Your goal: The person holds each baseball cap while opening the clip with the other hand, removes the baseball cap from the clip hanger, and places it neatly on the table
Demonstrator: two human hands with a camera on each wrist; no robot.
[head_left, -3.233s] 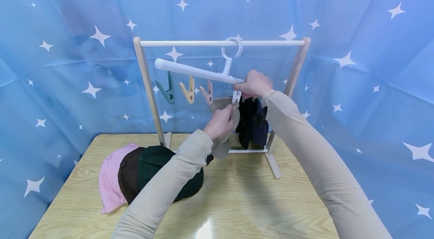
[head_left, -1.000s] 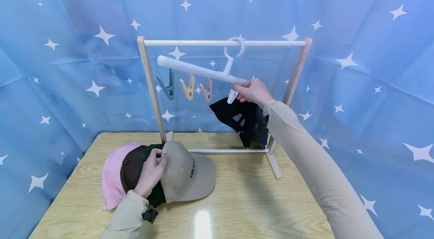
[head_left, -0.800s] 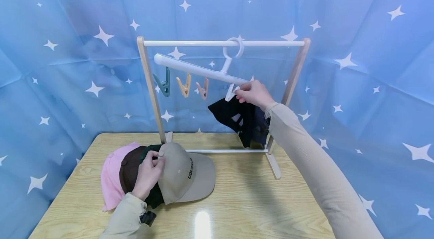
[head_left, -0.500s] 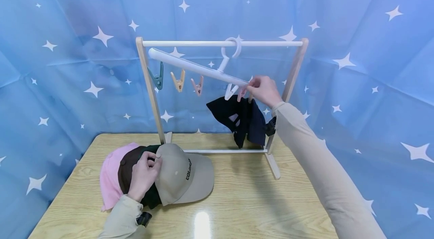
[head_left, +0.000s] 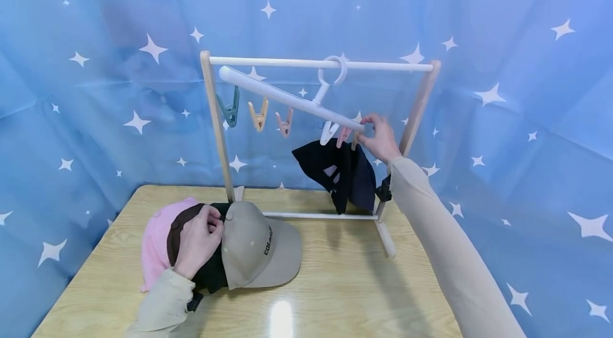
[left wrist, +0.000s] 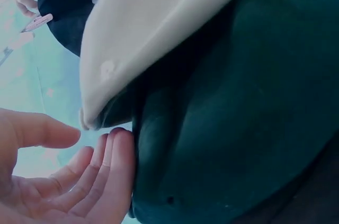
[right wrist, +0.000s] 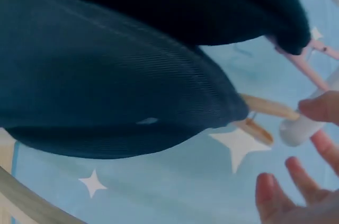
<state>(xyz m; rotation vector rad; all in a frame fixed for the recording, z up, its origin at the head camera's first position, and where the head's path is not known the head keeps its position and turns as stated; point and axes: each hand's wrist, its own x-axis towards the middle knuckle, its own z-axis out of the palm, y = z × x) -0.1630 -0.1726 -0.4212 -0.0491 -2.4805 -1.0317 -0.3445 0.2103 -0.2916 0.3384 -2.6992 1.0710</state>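
Observation:
My left hand (head_left: 198, 239) is beside the row of caps, thumb and fingers apart and holding nothing. In the left wrist view its fingertips lie against the dark green cap (left wrist: 228, 118). A beige cap (head_left: 246, 245) with lettering overlaps the green one on the table. Thumb and index of my right hand (head_left: 381, 140) lie on either side of the right end of a white hanger (head_left: 287, 97); the other fingers are spread. The thumb is by a peach clip (right wrist: 270, 108), which carries a navy cap (right wrist: 122, 75). A black cap (head_left: 318, 157) hangs beside it from a pink clip (head_left: 342, 137).
The hanger tilts down to the right, hooked on a rack's white rail (head_left: 268, 63). Bare green (head_left: 230, 106), yellow (head_left: 259, 114), pinkish and white (head_left: 328, 133) clips hang along it. Brown and pink caps (head_left: 155, 242) lie at left on the wooden table (head_left: 335, 285).
The beige cap has come off the white clip and lies against the green cap. My left hand has let go of it. My right hand has left the white clip for the hanger's right end.

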